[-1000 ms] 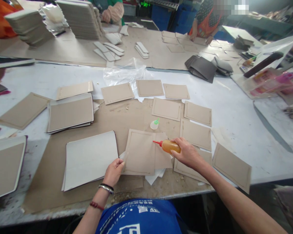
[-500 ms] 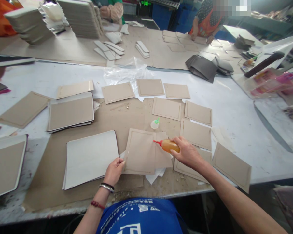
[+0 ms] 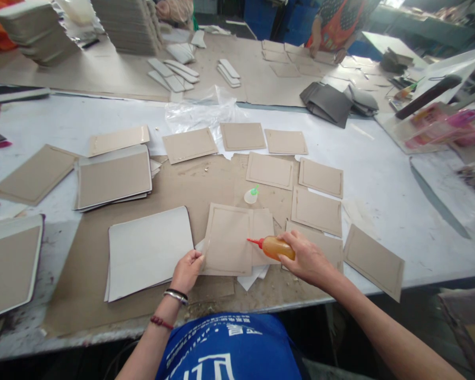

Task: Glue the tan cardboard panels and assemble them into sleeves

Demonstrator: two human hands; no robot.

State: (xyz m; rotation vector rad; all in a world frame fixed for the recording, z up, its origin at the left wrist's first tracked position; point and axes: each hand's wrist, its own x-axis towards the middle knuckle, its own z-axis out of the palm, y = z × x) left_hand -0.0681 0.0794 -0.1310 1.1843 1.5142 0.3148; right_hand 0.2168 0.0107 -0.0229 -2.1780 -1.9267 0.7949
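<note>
My right hand point(image 3: 306, 258) is closed round an amber glue bottle point(image 3: 277, 247) with a red nozzle. The nozzle tip rests at the right edge of a tan cardboard panel point(image 3: 226, 240) lying in front of me. My left hand point(image 3: 187, 270) pinches that panel's lower left corner, fingers curled on its edge. Under the panel lie more tan sheets and white paper scraps. A white board stack point(image 3: 148, 250) lies just left of my left hand. A small white cap with a green tip point(image 3: 251, 195) stands beyond the panel.
Several glued tan panels point(image 3: 317, 210) are spread over the white table point(image 3: 380, 174) to the right and beyond. Stacks of boards point(image 3: 114, 178) lie at left. A clear plastic bag point(image 3: 200, 111) sits mid-table. Other people's hands point(image 3: 314, 50) work at the far side.
My right hand slid the glue bottle toward me down the panel's right edge. The camera tipped slightly downward. My left hand kept its hold on the corner.
</note>
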